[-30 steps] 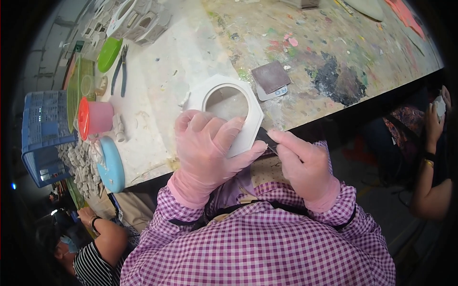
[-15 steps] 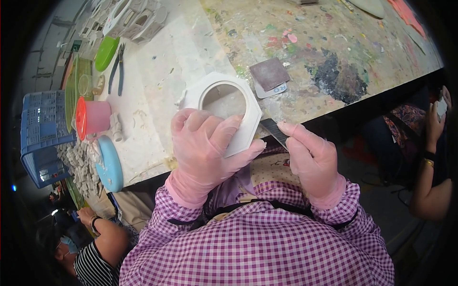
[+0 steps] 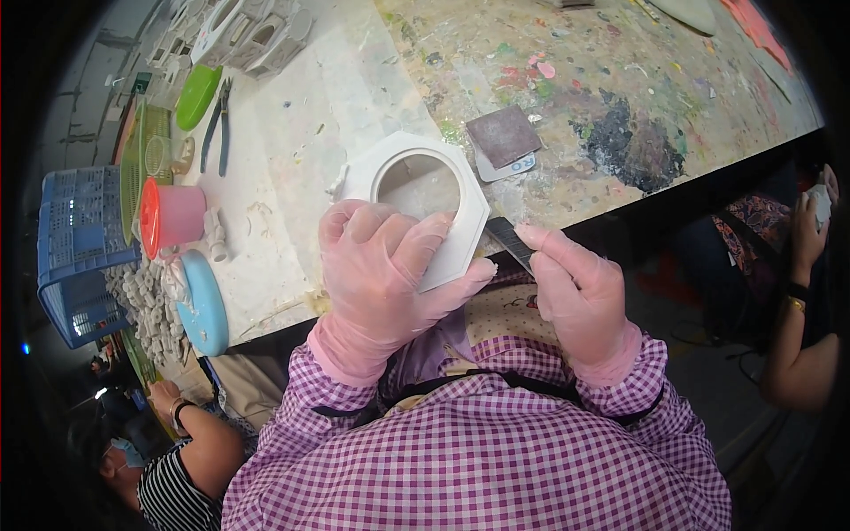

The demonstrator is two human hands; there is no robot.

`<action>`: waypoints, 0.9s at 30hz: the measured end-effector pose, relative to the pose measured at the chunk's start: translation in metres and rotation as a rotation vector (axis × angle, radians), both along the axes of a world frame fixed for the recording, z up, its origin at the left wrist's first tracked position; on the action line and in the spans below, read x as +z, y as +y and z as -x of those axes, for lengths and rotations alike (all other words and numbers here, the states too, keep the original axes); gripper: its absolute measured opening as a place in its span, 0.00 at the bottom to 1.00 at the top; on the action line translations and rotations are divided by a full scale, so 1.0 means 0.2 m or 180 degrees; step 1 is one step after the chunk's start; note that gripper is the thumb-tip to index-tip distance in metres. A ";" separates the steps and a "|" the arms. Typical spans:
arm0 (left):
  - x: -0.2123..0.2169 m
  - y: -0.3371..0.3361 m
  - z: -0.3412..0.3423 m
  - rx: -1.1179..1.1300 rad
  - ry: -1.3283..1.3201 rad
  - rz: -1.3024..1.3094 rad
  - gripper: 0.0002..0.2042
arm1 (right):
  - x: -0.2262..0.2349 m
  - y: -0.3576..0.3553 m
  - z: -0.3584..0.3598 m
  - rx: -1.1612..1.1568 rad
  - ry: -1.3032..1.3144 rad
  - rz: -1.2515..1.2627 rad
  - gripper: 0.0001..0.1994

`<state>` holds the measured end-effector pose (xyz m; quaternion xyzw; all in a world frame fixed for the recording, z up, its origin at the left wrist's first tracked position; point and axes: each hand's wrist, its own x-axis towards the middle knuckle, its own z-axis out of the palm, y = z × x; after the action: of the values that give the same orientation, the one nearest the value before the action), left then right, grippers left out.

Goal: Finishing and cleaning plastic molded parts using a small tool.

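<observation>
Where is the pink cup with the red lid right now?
In the head view, the pink cup lies on its side at the table's left, between the blue basket and light-blue disc.

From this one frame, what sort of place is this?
Probably a craft or ceramics workshop: a paint-spattered worktable, a white hexagonal cast piece held in a gloved left hand, and small grey castings.

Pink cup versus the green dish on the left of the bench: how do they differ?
The pink cup lies on its side with a red lid on; the green dish sits flat and open. The cup is tall and cylindrical, the dish shallow and oval. The cup lies nearer the left hand, by the blue basket; the dish sits farther back, beside the pliers. Both rest untouched.
</observation>
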<state>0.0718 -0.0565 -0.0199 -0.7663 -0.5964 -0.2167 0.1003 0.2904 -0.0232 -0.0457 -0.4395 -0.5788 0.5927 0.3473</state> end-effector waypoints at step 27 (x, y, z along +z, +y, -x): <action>0.04 0.00 0.04 -0.0100 -0.0293 0.0008 0.27 | 0.07 0.03 -0.11 -0.0011 0.0328 0.1024 0.15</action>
<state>0.0645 -0.0567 -0.0110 -0.7649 -0.5886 -0.2526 0.0683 0.3128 -0.0179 -0.0308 -0.4595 -0.4571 0.6988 0.3027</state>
